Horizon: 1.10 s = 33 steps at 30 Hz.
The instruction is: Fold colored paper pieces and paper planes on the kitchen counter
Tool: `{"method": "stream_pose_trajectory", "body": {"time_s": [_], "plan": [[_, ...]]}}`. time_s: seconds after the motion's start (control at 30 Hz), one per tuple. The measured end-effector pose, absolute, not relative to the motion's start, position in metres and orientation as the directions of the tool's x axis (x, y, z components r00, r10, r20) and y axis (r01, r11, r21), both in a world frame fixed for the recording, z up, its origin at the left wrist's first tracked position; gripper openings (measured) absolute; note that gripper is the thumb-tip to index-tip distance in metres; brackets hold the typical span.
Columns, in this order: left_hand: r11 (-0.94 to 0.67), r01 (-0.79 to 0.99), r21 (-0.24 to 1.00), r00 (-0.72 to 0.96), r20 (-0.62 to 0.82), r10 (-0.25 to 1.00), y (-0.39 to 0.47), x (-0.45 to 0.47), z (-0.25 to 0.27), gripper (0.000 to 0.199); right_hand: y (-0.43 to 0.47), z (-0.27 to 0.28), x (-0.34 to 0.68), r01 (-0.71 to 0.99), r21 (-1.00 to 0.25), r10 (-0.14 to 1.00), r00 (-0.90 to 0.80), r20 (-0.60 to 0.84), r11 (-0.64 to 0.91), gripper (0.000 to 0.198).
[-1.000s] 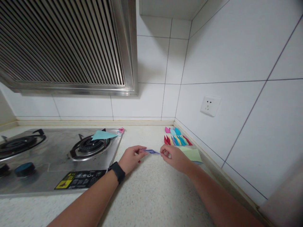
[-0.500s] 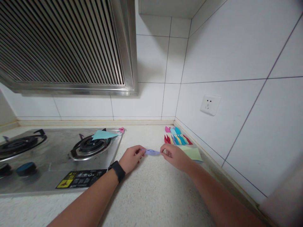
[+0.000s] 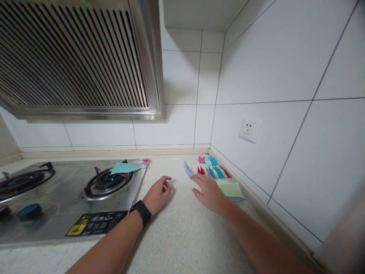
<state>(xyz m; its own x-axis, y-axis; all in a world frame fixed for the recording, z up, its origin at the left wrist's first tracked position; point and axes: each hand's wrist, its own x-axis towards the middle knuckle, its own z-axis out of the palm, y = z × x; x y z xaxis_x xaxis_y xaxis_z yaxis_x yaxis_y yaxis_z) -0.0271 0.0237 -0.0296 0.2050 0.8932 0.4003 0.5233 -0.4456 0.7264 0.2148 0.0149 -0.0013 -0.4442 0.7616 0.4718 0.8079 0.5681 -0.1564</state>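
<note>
A narrow folded piece of lilac paper (image 3: 187, 168) lies in the middle of the counter, its near end at the index fingertip of my right hand (image 3: 209, 192). The thumb of that hand is apart from the index finger, and whether the fingertip presses on the paper I cannot tell. To the left, my left hand (image 3: 157, 195) rests over the counter with loosely curled fingers, thumb and index apart, holding nothing. Several small folded papers (image 3: 213, 172) in red, yellow, blue and pink stand in rows beyond my right hand. Pale green paper sheets (image 3: 231, 189) lie beside it, partly hidden by the wrist.
A steel gas hob (image 3: 68, 205) fills the left side. A light blue folded paper (image 3: 124, 168) lies over its right burner, and a pink paper piece (image 3: 146, 161) sits at its back corner. A range hood (image 3: 85, 112) hangs above. Tiled walls with a socket (image 3: 250, 130) bound the counter.
My left hand has let go of the lilac paper. The paper has turned from lying crosswise to pointing away from me, and my right hand's fingers have spread. The view has tilted slightly up.
</note>
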Motion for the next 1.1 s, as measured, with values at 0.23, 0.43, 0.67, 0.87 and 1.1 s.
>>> {"method": "stream_pose_trajectory", "body": {"time_s": [0.23, 0.43, 0.67, 0.87, 1.1], "plan": [[-0.496, 0.594, 0.633, 0.334, 0.367, 0.868, 0.021, -0.026, -0.035, 0.024, 0.018, -0.009, 0.205, 0.956, -0.011, 0.856, -0.256, 0.449, 0.292, 0.056], [-0.547, 0.613, 0.570, 0.412, 0.360, 0.837, 0.018, -0.026, -0.030, 0.025, 0.018, -0.007, 0.195, 0.977, 0.040, 0.864, -0.202, 0.462, 0.207, 0.051], [-0.568, 0.636, 0.521, 0.446, 0.353, 0.823, 0.014, -0.024, -0.023, 0.017, 0.018, -0.012, 0.196, 0.976, 0.072, 0.877, -0.217, 0.429, 0.207, 0.045], [-0.584, 0.634, 0.507, 0.471, 0.346, 0.811, 0.011, -0.023, -0.019, 0.015, 0.017, -0.011, 0.195, 0.976, 0.078, 0.881, -0.216, 0.421, 0.202, 0.044], [-0.599, 0.623, 0.503, 0.481, 0.357, 0.801, 0.013, -0.023, -0.021, 0.014, 0.019, -0.010, 0.195, 0.976, 0.080, 0.895, -0.219, 0.388, 0.204, 0.042]]}}
